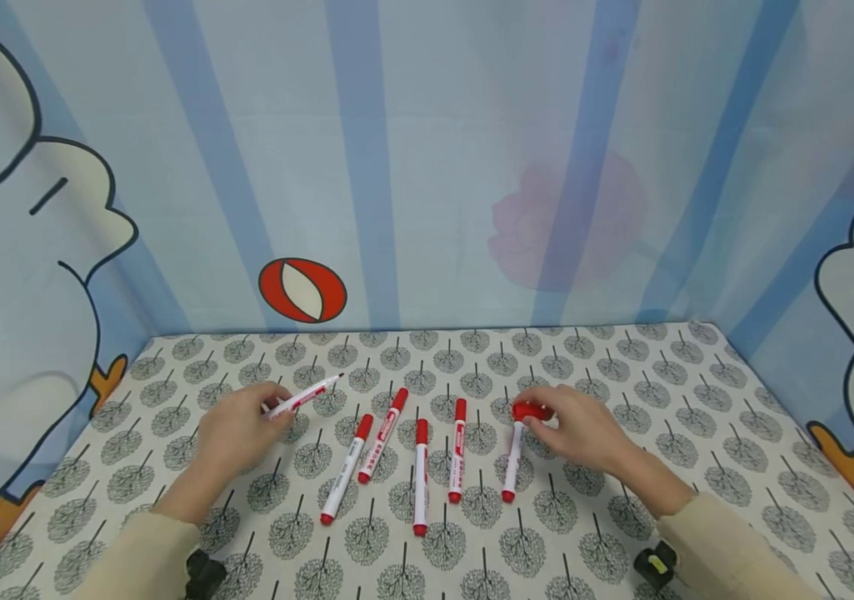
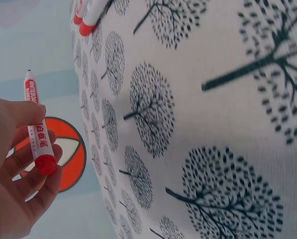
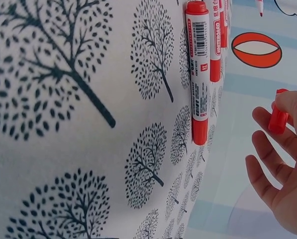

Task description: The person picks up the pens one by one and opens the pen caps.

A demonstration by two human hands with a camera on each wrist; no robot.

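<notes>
In my left hand (image 1: 239, 423) is an uncapped whiteboard marker (image 1: 305, 397), white with red lettering, its dark tip pointing up and to the right. Thumb and fingers pinch its barrel; in the left wrist view the marker's red end plug (image 2: 45, 164) faces down. My right hand (image 1: 580, 423) pinches a loose red marker cap (image 3: 278, 112) between thumb and fingertips. Just below that hand lies a capped marker (image 3: 200, 74) with a barcode on the table. The held cap appears above this marker, apart from it in the right wrist view.
Several more capped red-and-white markers lie between the hands, among them a left one (image 1: 347, 471), a middle one (image 1: 421, 479) and one further right (image 1: 457, 450). Tree-patterned cloth (image 1: 367, 537) covers the table. A printed curtain (image 1: 434, 167) stands behind it.
</notes>
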